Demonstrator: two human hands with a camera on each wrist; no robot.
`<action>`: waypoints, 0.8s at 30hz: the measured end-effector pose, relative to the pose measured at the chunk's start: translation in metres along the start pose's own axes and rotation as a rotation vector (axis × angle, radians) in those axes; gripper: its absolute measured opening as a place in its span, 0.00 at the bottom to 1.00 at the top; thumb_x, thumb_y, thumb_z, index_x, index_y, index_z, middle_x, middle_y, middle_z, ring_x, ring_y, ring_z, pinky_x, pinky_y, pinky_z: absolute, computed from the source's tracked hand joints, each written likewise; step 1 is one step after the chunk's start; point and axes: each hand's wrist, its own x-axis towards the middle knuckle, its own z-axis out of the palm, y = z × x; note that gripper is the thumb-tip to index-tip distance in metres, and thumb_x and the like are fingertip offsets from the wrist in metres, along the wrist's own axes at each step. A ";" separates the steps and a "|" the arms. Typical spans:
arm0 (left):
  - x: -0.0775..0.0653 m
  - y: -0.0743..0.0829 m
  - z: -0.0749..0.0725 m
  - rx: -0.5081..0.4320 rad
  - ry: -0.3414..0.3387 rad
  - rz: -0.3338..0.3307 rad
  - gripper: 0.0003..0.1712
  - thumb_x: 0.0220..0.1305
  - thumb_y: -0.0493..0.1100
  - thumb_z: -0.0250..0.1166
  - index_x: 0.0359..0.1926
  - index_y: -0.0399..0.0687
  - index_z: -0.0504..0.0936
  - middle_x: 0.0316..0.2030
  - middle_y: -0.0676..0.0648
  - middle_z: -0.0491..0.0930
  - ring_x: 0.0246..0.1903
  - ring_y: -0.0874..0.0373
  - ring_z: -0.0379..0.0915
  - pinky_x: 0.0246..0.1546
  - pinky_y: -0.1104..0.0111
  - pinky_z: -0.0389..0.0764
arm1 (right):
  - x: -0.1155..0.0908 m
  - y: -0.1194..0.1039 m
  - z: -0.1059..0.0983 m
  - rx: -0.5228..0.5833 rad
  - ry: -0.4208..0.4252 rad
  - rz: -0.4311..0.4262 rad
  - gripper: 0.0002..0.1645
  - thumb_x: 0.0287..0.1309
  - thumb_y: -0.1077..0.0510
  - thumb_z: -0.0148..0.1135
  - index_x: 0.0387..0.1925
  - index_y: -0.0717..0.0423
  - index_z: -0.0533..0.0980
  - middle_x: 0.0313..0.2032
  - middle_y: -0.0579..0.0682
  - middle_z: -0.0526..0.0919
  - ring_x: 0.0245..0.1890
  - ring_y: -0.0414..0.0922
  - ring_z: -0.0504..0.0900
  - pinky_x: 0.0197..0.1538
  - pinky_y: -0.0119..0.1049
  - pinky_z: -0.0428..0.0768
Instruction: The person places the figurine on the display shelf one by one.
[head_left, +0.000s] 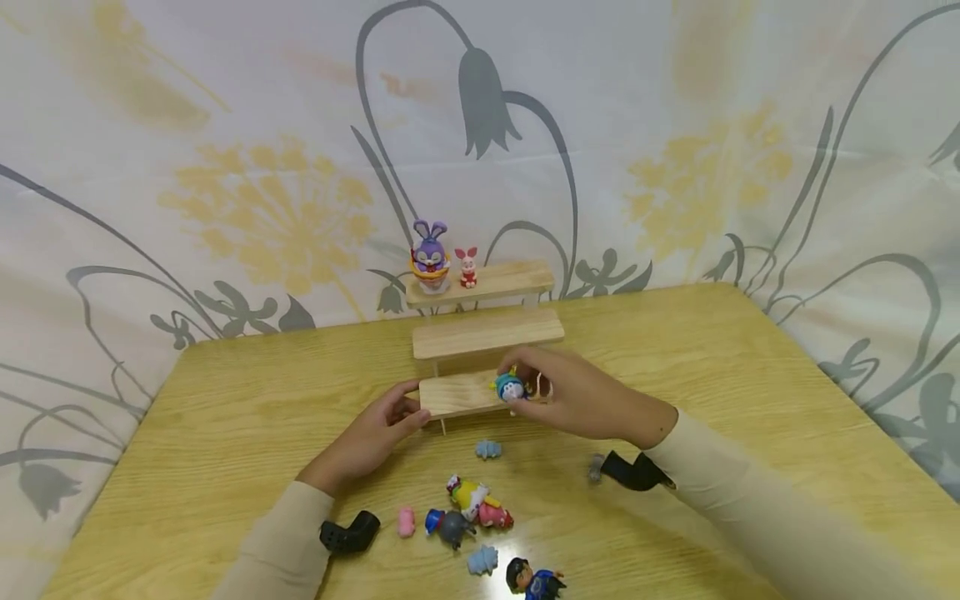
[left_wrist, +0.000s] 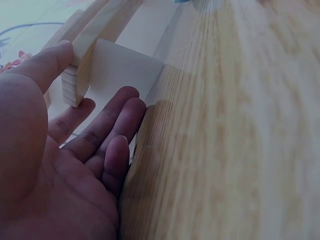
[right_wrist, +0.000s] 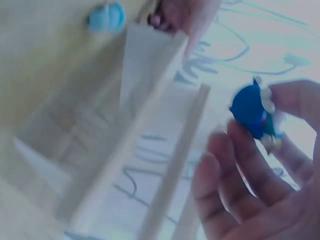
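A mark on the chest of the doll (head_left: 542, 587) at the near edge is too small to read, and a faint orange patch on the curtain (head_left: 405, 83) is too blurred to make out.

The right hand (head_left: 573, 396) pinches a blue figure (head_left: 511, 387) between thumb and fingers, over the right part of the lowest step (head_left: 456, 394) of a wooden stand (head_left: 487, 332); from the head view I cannot tell whether it touches the wood. That view gives its pale face and yellow tips, while the right wrist view shows its deep blue back and the other fingers spread loosely beside it.

The left hand (head_left: 382, 429) grips the left end of the lowest step. Only the left wrist view reveals one finger under the board, thumb on top, the remaining fingers loosely bent beside a white support (left_wrist: 120, 67).

On the top step sit a purple rabbit (head_left: 431, 257) and a small piglet (head_left: 467, 268). On the table (head_left: 262, 400), before the stand, lie two pale blue toys (head_left: 488, 449), a pink toy (head_left: 406, 522), and a cluster of a grey toy (head_left: 452, 528), a yellow toy (head_left: 468, 497) and a red toy (head_left: 495, 515).
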 end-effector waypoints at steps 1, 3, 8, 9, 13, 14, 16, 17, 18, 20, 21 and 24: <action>0.000 0.000 0.000 -0.002 0.002 -0.001 0.40 0.75 0.58 0.55 0.78 0.46 0.53 0.56 0.43 0.77 0.56 0.52 0.76 0.60 0.54 0.73 | 0.003 0.000 -0.005 -0.017 0.025 -0.001 0.18 0.67 0.54 0.65 0.55 0.50 0.73 0.36 0.40 0.79 0.33 0.37 0.76 0.37 0.33 0.78; -0.001 0.000 -0.001 -0.005 0.004 0.002 0.40 0.75 0.57 0.55 0.77 0.45 0.53 0.56 0.43 0.77 0.56 0.52 0.76 0.59 0.54 0.73 | 0.011 0.000 -0.014 -0.042 0.078 -0.004 0.19 0.67 0.54 0.65 0.56 0.51 0.73 0.37 0.41 0.80 0.36 0.39 0.77 0.39 0.35 0.77; 0.000 -0.001 -0.001 -0.012 0.003 0.027 0.39 0.75 0.56 0.56 0.77 0.44 0.54 0.56 0.42 0.77 0.55 0.52 0.76 0.58 0.55 0.73 | 0.029 0.006 -0.031 -0.072 0.193 0.014 0.20 0.66 0.56 0.64 0.57 0.54 0.72 0.39 0.46 0.80 0.39 0.42 0.77 0.43 0.39 0.76; 0.000 -0.001 -0.001 -0.015 0.003 0.030 0.39 0.75 0.56 0.56 0.77 0.44 0.54 0.55 0.42 0.78 0.55 0.52 0.76 0.57 0.56 0.73 | 0.032 0.009 -0.033 -0.077 0.206 0.018 0.19 0.67 0.56 0.64 0.56 0.54 0.72 0.39 0.46 0.81 0.39 0.42 0.77 0.44 0.40 0.76; 0.000 -0.001 -0.001 -0.021 0.004 0.022 0.39 0.75 0.55 0.57 0.77 0.45 0.55 0.54 0.42 0.78 0.54 0.53 0.76 0.54 0.60 0.74 | 0.042 0.017 -0.038 -0.062 0.244 0.032 0.17 0.68 0.57 0.62 0.54 0.55 0.71 0.39 0.48 0.82 0.40 0.43 0.78 0.45 0.43 0.75; 0.000 -0.002 0.000 -0.022 0.005 0.020 0.39 0.75 0.56 0.57 0.77 0.45 0.55 0.54 0.43 0.78 0.53 0.53 0.76 0.53 0.60 0.74 | 0.044 0.019 -0.039 -0.057 0.250 0.035 0.16 0.68 0.57 0.62 0.54 0.55 0.71 0.39 0.49 0.82 0.41 0.44 0.79 0.45 0.44 0.75; 0.000 -0.002 0.000 -0.024 0.007 0.018 0.39 0.75 0.56 0.57 0.77 0.46 0.55 0.55 0.43 0.78 0.53 0.53 0.76 0.53 0.61 0.74 | 0.048 0.022 -0.040 -0.051 0.269 0.035 0.15 0.69 0.57 0.61 0.53 0.56 0.70 0.39 0.50 0.83 0.42 0.45 0.80 0.45 0.45 0.75; 0.000 -0.002 0.000 -0.022 0.008 0.020 0.39 0.75 0.56 0.57 0.77 0.46 0.55 0.55 0.43 0.78 0.54 0.53 0.76 0.53 0.60 0.74 | 0.050 0.024 -0.041 -0.050 0.280 0.036 0.15 0.69 0.57 0.61 0.53 0.56 0.70 0.39 0.50 0.83 0.42 0.45 0.80 0.45 0.45 0.76; -0.001 -0.002 0.000 -0.020 0.011 0.021 0.39 0.75 0.56 0.57 0.77 0.46 0.55 0.55 0.43 0.78 0.54 0.53 0.76 0.53 0.60 0.74 | 0.052 0.025 -0.042 -0.049 0.292 0.036 0.15 0.69 0.57 0.61 0.53 0.56 0.70 0.39 0.51 0.83 0.42 0.46 0.80 0.46 0.45 0.76; -0.001 -0.002 -0.001 -0.020 0.010 0.027 0.39 0.75 0.56 0.57 0.77 0.46 0.55 0.55 0.43 0.78 0.54 0.52 0.76 0.54 0.58 0.74 | 0.057 0.027 -0.043 -0.054 0.311 0.041 0.15 0.69 0.57 0.60 0.53 0.55 0.69 0.39 0.51 0.83 0.42 0.46 0.81 0.46 0.45 0.77; -0.001 -0.002 -0.001 -0.021 0.009 0.029 0.39 0.75 0.56 0.57 0.77 0.46 0.55 0.55 0.43 0.78 0.55 0.52 0.76 0.55 0.57 0.74 | 0.060 0.028 -0.043 -0.053 0.320 0.043 0.15 0.69 0.57 0.60 0.53 0.55 0.69 0.40 0.52 0.83 0.42 0.47 0.82 0.46 0.44 0.78; -0.001 -0.002 -0.002 -0.024 0.009 0.034 0.39 0.75 0.55 0.57 0.77 0.45 0.54 0.55 0.43 0.78 0.56 0.52 0.76 0.57 0.55 0.74 | 0.067 0.031 -0.044 -0.029 0.342 0.060 0.15 0.70 0.57 0.58 0.54 0.55 0.68 0.42 0.54 0.83 0.41 0.48 0.85 0.43 0.44 0.81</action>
